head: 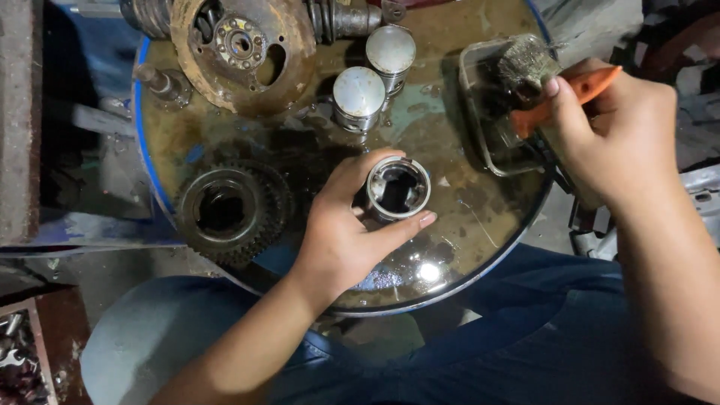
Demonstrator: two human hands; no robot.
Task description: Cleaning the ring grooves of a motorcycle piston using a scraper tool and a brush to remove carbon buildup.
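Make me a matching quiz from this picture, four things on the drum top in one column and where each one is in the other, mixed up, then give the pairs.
Things:
1. hollow piston
2. wire brush
3. toothed gear
4. rusty round plate

Places:
A. at the far left edge of the drum top
B. gripped in the left hand, open end up
C. lying flat on the near left side
D. held by the right hand over the clear tray

Pairs: 1-B, 2-D, 3-C, 4-A
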